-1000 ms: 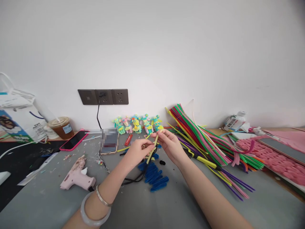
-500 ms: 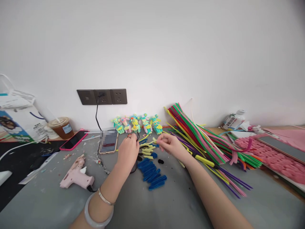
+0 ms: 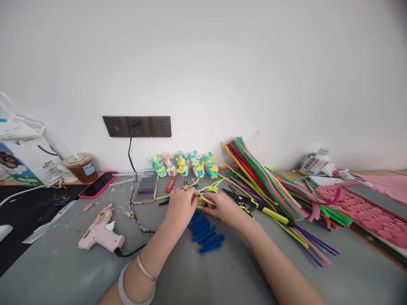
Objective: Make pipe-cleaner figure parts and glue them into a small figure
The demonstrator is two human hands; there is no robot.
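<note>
My left hand [image 3: 182, 205] is closed over the middle of the table, with its thumb and fingertips pinched together; what lies between them is mostly hidden. Close beside it, my right hand [image 3: 221, 207] pinches a pale yellow pipe cleaner piece [image 3: 207, 200], and the fingertips of both hands almost meet there. Several yellow pipe cleaners [image 3: 211, 187] lie just behind the fingers. Short blue pipe cleaner pieces [image 3: 208, 239] form a pile in front of the hands. A pair of black-jawed pliers [image 3: 237, 196] rests to the right of my right hand.
Several small pastel figures [image 3: 181, 163] stand along the wall. A pink glue gun [image 3: 103, 231] with its black cord lies left, near a phone [image 3: 145, 188] and an iced drink cup [image 3: 81, 166]. To the right spreads a bundle of coloured pipe cleaners [image 3: 267, 178].
My hands have come together: the left moved right, the right moved left and slightly nearer me. The pliers and a small red item left of the hands are now uncovered.
</note>
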